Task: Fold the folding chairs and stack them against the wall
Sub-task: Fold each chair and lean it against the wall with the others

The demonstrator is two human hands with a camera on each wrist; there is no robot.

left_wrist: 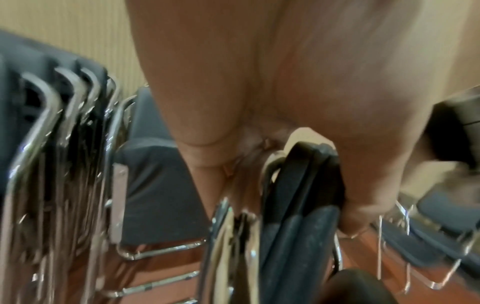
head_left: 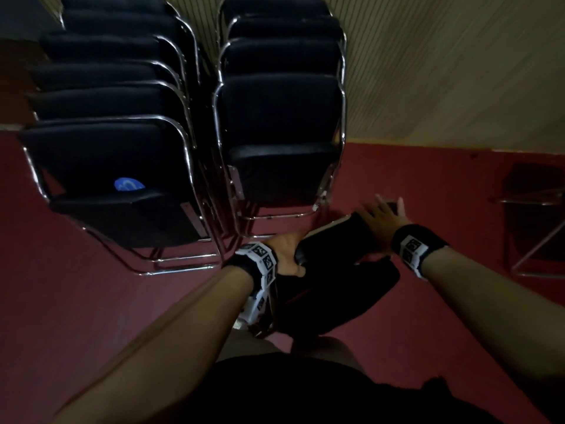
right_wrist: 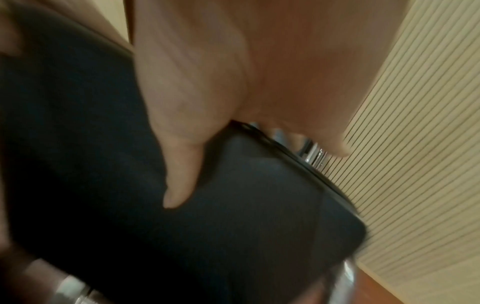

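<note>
A folded black chair (head_left: 342, 286) with a chrome frame stands tilted on the red floor in front of me. My left hand (head_left: 287, 255) grips the left end of its padded top edge; in the left wrist view the thumb and fingers (left_wrist: 363, 205) curl round the black padding (left_wrist: 298, 236). My right hand (head_left: 382, 215) rests on the right end with its fingers straight and spread. In the right wrist view this hand (right_wrist: 254, 160) lies flat on the dark cushion (right_wrist: 233, 226). The chair's legs are hidden behind my arms.
Two rows of folded black chairs lean against the ribbed beige wall (head_left: 458, 71): a left stack (head_left: 107, 133) whose front chair bears a blue sticker (head_left: 128, 184), and a right stack (head_left: 281, 117). An unfolded chair (head_left: 535, 221) stands at far right. Red floor (head_left: 428, 301) lies between.
</note>
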